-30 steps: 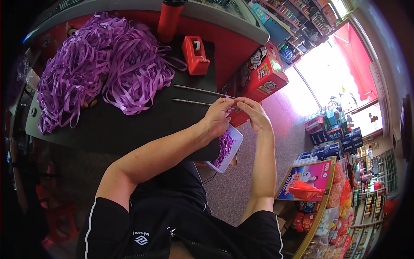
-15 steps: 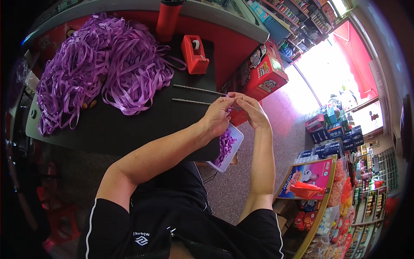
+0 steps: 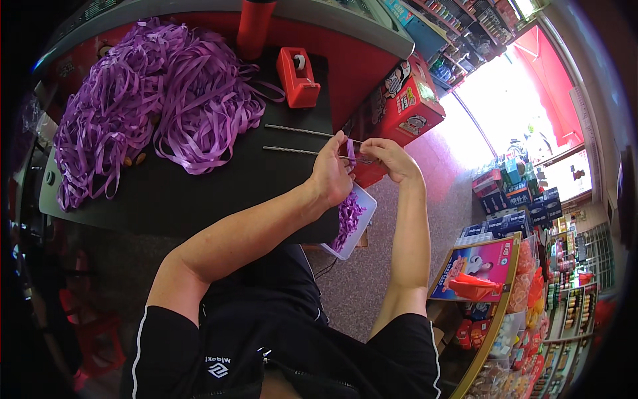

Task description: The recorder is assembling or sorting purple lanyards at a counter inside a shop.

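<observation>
Two thin twisted metal rods, an upper rod (image 3: 299, 130) and a lower rod (image 3: 289, 150), reach from over the black tabletop (image 3: 219, 199) toward my hands at its right edge. A short strip of purple ribbon (image 3: 351, 149) crosses the rods near their right ends. My left hand (image 3: 330, 173) is closed around this spot, thumb up and fingers curled below, partly hidden. Just right of it, my right hand (image 3: 393, 159) pinches at the ribbon's end, fingertips together. Below them a white plastic tub (image 3: 363, 223) holds short purple ribbon pieces (image 3: 348, 219).
A big heap of purple ribbon (image 3: 166, 93) covers the table's left and back. Behind the rods stand a red tape dispenser (image 3: 298, 78) and a red cylinder (image 3: 255, 30). A red carton (image 3: 412, 106) lies beyond my hands. A display case (image 3: 475, 272) stands at right.
My hands have moved apart: the left thumb has lifted, and the right hand has drawn back slightly to the right. The ribbon strip across the rods now shows between them.
</observation>
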{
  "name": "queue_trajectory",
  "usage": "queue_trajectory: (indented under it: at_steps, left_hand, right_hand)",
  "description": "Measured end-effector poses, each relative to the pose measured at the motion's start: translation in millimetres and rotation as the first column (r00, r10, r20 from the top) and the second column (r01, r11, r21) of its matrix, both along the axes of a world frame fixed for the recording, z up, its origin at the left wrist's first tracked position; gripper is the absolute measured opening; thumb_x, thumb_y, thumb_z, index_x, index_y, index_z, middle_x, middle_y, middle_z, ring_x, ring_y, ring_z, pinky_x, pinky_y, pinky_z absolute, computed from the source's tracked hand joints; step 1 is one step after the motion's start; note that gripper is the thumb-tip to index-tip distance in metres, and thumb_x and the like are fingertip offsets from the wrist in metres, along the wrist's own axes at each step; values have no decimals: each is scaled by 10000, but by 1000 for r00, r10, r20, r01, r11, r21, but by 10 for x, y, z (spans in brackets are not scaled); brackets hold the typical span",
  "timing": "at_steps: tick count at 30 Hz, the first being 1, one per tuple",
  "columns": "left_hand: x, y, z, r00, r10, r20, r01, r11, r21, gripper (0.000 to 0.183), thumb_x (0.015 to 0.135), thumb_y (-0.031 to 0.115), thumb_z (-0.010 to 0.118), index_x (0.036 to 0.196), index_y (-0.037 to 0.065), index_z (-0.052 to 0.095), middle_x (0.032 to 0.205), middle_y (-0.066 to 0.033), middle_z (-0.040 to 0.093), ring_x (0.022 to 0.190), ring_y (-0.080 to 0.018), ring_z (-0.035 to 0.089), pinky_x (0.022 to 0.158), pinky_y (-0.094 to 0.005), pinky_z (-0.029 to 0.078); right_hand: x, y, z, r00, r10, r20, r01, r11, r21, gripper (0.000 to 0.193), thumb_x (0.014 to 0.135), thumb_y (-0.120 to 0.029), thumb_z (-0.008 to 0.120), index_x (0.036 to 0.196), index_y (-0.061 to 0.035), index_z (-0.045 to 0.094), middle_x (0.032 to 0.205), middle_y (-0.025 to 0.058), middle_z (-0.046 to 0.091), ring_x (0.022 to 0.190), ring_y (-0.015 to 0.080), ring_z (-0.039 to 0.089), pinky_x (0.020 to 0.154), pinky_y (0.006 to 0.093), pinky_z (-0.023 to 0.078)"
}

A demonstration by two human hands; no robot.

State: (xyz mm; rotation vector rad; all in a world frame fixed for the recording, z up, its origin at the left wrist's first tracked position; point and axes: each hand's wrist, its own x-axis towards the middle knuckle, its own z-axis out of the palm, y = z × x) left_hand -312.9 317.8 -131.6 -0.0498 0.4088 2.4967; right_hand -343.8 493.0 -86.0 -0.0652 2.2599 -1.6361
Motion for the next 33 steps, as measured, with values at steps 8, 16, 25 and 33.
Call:
queue_trajectory:
  at_steps: [8,16,25,33]
  left_hand:
    - [24,-32,16,999,15,-52,-16,1000,-27,646,897,552,466,1400,193,278,1519,-300,-12,1430,-369,-7,1128,-479,-96]
    - [55,-22,76,1000,9,-27,-10,999,-33,701,900,554,463,1457,210,212,1517,-303,-79,1431,-372,-99,1122,-483,-117]
    - [39,-30,73,1000,0,-24,-1,999,-54,710,899,556,460,1462,206,206,1521,-292,-80,1431,-369,-99,1122,-480,-120]
    - [37,-30,76,1000,2,-25,-3,999,-52,711,901,556,454,1465,202,202,1520,-293,-77,1432,-365,-102,1120,-481,-123]
  right_hand:
    - [-231,-57,-111,997,51,62,-63,979,196,144,837,-168,631,855,-33,680,793,-8,627,776,72,543,761,227,418]
    - [-318,53,-237,997,65,31,-72,952,296,164,813,-216,653,794,-56,686,702,-43,577,659,52,468,599,227,349]
    - [-297,-25,-140,998,48,30,-55,961,271,144,818,-207,656,786,-69,685,670,-58,541,603,38,431,544,223,324]
    - [-341,10,-206,994,102,29,-106,948,301,132,819,-183,649,771,-63,678,619,-72,512,529,32,391,486,224,288]
